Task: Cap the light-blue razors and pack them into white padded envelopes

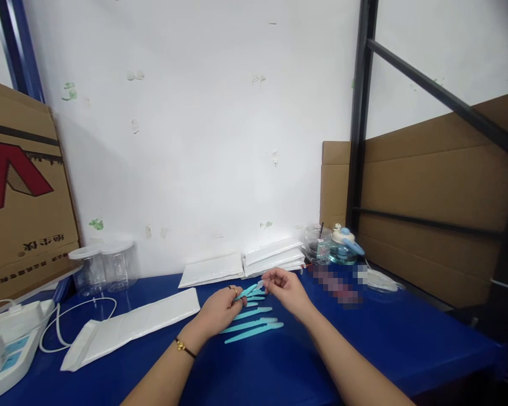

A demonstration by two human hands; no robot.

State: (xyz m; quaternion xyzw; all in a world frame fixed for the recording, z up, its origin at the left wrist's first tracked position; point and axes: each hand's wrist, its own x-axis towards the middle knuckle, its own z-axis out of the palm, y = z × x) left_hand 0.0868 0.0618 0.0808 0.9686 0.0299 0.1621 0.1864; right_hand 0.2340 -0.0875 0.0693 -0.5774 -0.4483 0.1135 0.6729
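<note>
My left hand (222,308) is closed around the handle of a turquoise eyebrow razor (249,291), over the middle of the blue table. At the razor's far end, my right hand (285,287) pinches a small translucent cap (260,285) between thumb and fingers. Whether the cap sits fully on the blade I cannot tell. Below and beside my left hand, several more turquoise razors (254,332) lie roughly parallel on the table, their tips toward the right. Some of their handles are hidden by my left hand.
A white padded mailer (139,324) lies at the left, with more mailers (275,255) stacked by the wall. Clear lidded jars (118,268) and a power strip (21,349) stand left. A blue-lidded bottle (342,248) and plastic cup (317,245) are at back right.
</note>
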